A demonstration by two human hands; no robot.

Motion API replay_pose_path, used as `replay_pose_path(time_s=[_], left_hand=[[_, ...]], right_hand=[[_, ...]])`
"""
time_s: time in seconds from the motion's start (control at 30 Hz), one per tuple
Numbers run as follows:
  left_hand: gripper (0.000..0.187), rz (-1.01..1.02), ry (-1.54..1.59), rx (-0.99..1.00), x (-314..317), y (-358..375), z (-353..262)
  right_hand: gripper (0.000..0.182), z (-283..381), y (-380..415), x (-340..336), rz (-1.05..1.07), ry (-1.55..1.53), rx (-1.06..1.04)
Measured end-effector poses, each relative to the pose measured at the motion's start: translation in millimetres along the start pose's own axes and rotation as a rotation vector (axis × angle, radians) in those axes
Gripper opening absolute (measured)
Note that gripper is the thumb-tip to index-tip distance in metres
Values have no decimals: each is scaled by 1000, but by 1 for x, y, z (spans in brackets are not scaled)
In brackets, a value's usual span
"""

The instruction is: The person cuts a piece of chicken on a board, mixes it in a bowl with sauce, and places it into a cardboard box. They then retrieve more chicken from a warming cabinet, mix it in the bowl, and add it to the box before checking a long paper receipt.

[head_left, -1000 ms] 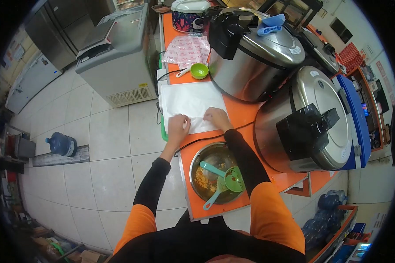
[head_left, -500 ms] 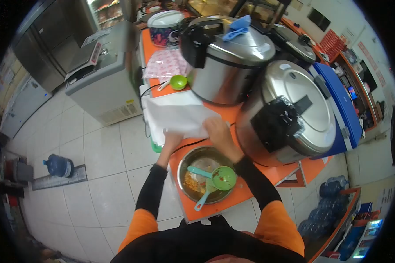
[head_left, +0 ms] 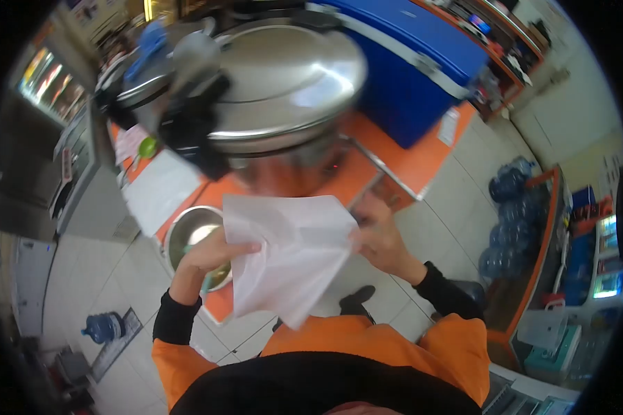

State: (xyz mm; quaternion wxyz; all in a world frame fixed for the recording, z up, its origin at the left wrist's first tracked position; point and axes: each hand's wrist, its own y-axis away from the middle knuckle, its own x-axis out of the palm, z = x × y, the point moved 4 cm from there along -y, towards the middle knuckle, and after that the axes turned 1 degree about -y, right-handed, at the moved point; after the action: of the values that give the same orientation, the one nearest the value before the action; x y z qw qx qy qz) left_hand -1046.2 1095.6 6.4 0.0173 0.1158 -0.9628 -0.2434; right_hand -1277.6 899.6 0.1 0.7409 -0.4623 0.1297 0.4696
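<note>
Left hand (head_left: 208, 257): closed on the left edge of the paper, thumb on top.
Right hand (head_left: 384, 242): pinching the paper's right edge — fingers blurred.
White paper (head_left: 287, 252): held up between both hands, creased, in front of the orange table (head_left: 419, 162).
Steel bowl (head_left: 178, 229): on the table, partly hidden behind left hand and paper; inside, a teal utensil (head_left: 206, 282) and a yellowish patch, perhaps food.
Big cooker (head_left: 284, 76): lid down, contents hidden — lower body smeared by motion.
Blue cooler (head_left: 408, 55): lid down, cut off at the top.
</note>
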Motion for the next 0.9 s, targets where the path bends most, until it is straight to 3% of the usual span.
replay_pose_path(time_s=[0.1,0.2,0.23,0.33,0.37,0.4,0.43,0.47,0.57,0.67,0.73,0.8,0.83,0.87,0.9], left_hand=[[38,53,10,35,98,-66,-45],[37,139,-159,93,175,-131,-82],[37,169,-209,107,204,-147,-102],[38,200,-236,88,268,-185,-147],[42,188,-161,87,284,-198,-157],[46,173,-86,87,299,-212,-167],[62,183,8,313,319,-224,-173],[75,182,-97,329,338,-232,-174],[74,-115,0,465,400,-276,-178],[79,-230,103,444,452,-363,-210],[81,-221,21,502,476,-423,-224],[76,-89,228,470,514,-502,-208],[71,-50,165,408,527,-555,-179],[67,-56,-68,340,534,-619,-120],[64,-104,-515,311,534,-682,-49]], right_hand=[[79,-35,88,-45,-478,-929,892],[79,-64,151,-94,-267,-1968,918],[67,-75,164,-120,-492,-1835,991],[51,-108,187,-198,-407,-1073,1079],[30,-123,197,-220,-581,-1093,1051],[29,-136,204,-242,-627,-1033,1064],[28,-149,210,-267,-671,-971,1076],[27,-164,216,-291,-715,-908,1087],[32,-217,234,-345,-651,-838,1108],[40,-278,243,-428,-820,-586,1092],[43,-328,277,-448,-989,-629,1106],[43,-393,326,-454,-1128,-546,1176],[42,-428,352,-449,-1189,-453,1240],[40,-464,388,-434,-1129,-542,1406],[38,-492,422,-419,-1065,-647,1564]])
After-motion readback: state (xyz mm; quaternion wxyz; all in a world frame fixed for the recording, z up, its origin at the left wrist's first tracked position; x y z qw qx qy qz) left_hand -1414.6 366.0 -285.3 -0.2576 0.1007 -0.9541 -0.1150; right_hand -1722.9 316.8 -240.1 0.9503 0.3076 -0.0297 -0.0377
